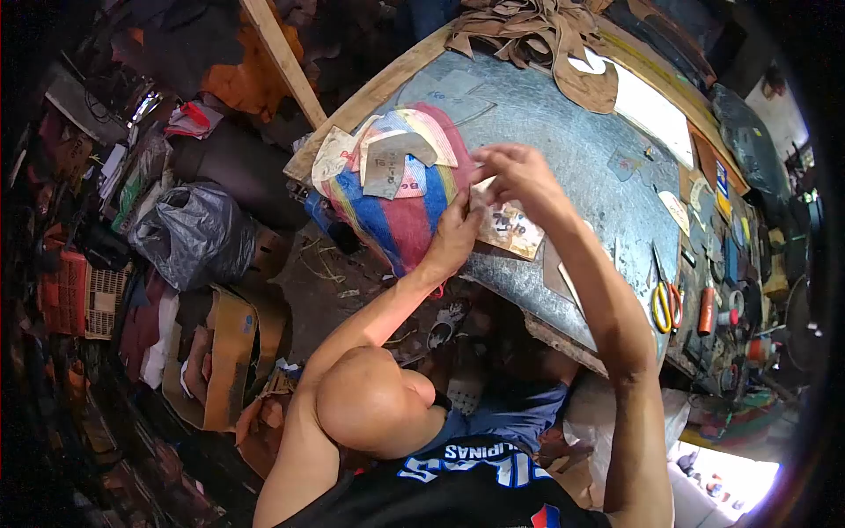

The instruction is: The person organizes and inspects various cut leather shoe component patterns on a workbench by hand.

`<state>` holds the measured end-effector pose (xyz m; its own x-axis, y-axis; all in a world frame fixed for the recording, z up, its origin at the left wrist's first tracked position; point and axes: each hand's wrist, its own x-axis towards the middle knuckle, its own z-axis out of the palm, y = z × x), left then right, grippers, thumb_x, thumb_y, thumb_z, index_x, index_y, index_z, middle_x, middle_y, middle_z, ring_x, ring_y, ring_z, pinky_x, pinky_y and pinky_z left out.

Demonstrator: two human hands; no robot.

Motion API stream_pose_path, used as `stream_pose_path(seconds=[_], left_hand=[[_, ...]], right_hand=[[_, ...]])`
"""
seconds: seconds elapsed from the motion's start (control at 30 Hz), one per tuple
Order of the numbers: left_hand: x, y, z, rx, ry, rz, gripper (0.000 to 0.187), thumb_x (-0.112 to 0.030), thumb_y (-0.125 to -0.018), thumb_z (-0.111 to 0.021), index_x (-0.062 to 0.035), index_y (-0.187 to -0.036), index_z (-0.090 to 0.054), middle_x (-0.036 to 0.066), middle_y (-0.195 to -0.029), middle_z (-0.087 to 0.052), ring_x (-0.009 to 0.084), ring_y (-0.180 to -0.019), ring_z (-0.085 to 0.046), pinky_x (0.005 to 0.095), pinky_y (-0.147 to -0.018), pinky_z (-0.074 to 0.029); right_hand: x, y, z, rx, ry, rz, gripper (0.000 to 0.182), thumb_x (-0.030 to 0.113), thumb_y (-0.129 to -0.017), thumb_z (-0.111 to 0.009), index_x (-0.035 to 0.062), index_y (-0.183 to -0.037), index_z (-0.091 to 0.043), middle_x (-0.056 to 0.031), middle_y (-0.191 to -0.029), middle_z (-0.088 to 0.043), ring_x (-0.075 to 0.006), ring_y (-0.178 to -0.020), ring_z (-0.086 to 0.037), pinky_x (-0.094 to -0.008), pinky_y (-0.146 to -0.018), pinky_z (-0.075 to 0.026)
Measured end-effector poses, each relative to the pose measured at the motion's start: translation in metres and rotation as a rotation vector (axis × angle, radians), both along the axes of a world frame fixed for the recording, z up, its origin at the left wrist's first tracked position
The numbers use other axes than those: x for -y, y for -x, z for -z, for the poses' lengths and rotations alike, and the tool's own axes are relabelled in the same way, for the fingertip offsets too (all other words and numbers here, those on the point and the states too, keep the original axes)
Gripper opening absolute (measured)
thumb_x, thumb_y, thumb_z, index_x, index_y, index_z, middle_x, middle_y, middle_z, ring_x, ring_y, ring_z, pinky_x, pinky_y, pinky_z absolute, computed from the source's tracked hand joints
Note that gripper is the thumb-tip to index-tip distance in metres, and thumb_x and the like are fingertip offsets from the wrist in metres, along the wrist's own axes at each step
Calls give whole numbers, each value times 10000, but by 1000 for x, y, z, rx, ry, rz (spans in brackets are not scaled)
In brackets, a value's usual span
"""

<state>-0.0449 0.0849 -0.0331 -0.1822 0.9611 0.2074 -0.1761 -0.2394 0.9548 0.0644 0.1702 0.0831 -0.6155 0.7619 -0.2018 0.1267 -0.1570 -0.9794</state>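
Observation:
My left hand [453, 238] is closed at the right edge of a striped cloth bag [412, 216] in red, blue and yellow. Some of its fingers are hidden. On the bag lie several flat cut pieces, among them a grey piece [384, 169] with handwriting and a cream piece [334, 157]. My right hand [519, 180] hovers just right of the bag, fingers bent and apart, with nothing visible in them. Below it, a stained, hand-marked piece [509, 231] rests on the metal-topped table [546, 119].
Brown leather pieces [537, 35] are heaped at the table's far edge. Scissors [662, 299] with yellow and orange handles lie right, near a red cylinder [707, 310]. To the left are a grey plastic bag [194, 233], a cardboard box [231, 352] and a crate [106, 299].

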Motion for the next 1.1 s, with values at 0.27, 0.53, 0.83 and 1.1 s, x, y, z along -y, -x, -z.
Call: stream_pose_path(seconds=[0.27,0.53,0.83,1.1], left_hand=[[-1,-8,1,224,0,38,429,-36,-941,-458,48,-1356,-387,99,-1242,-538,143,-1081,-534,277,-940,-431],[2,-8,-7,214,37,93,466,-32,-944,-451,42,-1390,-337,113,-1264,-531,149,-1098,-542,283,-948,-437],[1,-4,-6,196,54,81,500,-36,-948,-443,48,-1417,-291,128,-1301,-506,161,-1130,-532,298,-959,-438],[3,-6,-11,222,78,103,475,-40,-951,-438,48,-1399,-308,133,-1294,-508,168,-1134,-530,296,-970,-425]], right_hand=[[-127,-145,83,765,-996,502,304,227,-828,-543,-24,-928,-680,-234,-731,-636,-333,-666,-668,-468,-655,-537],[-155,-220,84,1212,-582,701,670,546,-836,-548,35,-1269,-524,-212,-1316,-498,-386,-1258,-432,-538,-1012,-315],[-161,-180,95,1254,-570,532,710,630,-851,-475,156,-1380,-462,-210,-1421,-403,-410,-1315,-356,-570,-1063,-233],[-165,-211,78,1137,-674,110,694,643,-820,-511,190,-1345,-511,-156,-1308,-552,-342,-1244,-479,-530,-1048,-319]])
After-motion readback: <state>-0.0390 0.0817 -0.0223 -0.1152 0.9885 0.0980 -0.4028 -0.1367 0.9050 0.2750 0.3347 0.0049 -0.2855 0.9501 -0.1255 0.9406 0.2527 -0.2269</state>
